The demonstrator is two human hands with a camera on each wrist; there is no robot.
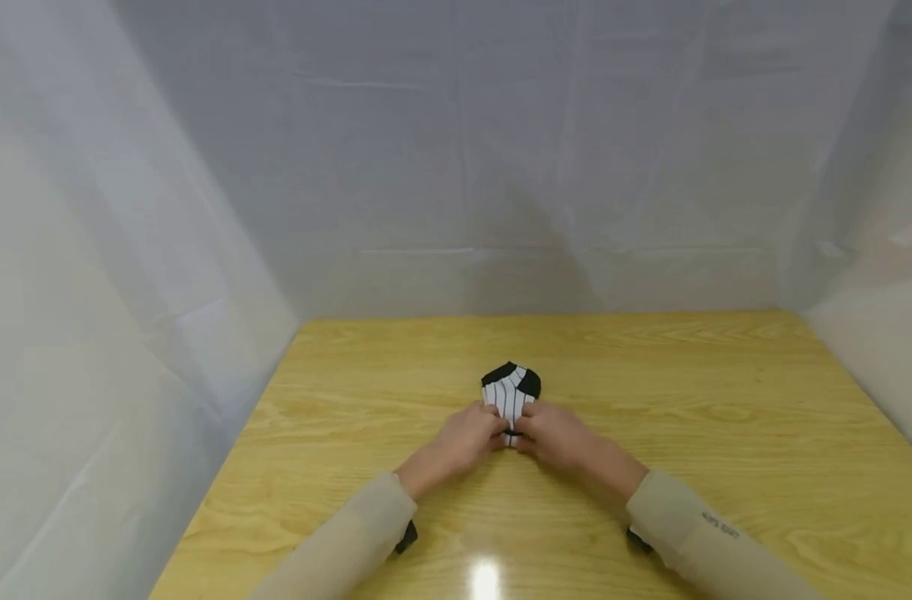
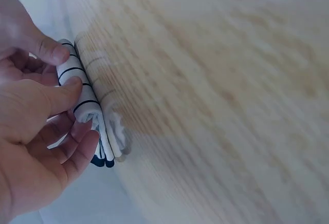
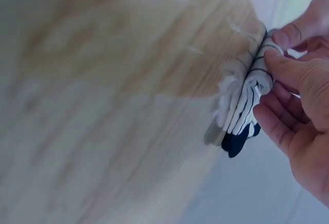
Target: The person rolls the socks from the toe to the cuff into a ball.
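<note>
A white sock with thin black stripes and black toe and heel patches (image 1: 510,393) lies folded on the wooden table (image 1: 726,400), near its middle. My left hand (image 1: 467,437) pinches the near end of the sock from the left, thumb on top. My right hand (image 1: 553,435) pinches the same end from the right. In the left wrist view the rolled striped sock (image 2: 90,108) sits between thumb and fingers of the left hand (image 2: 67,103). In the right wrist view the sock's layered edge (image 3: 247,106) is held by the right hand (image 3: 280,95).
White plastic sheeting (image 1: 463,150) walls the table on the left, back and right. Beige sleeves (image 1: 351,533) cover both forearms. Bare wood surrounds the sock on all sides.
</note>
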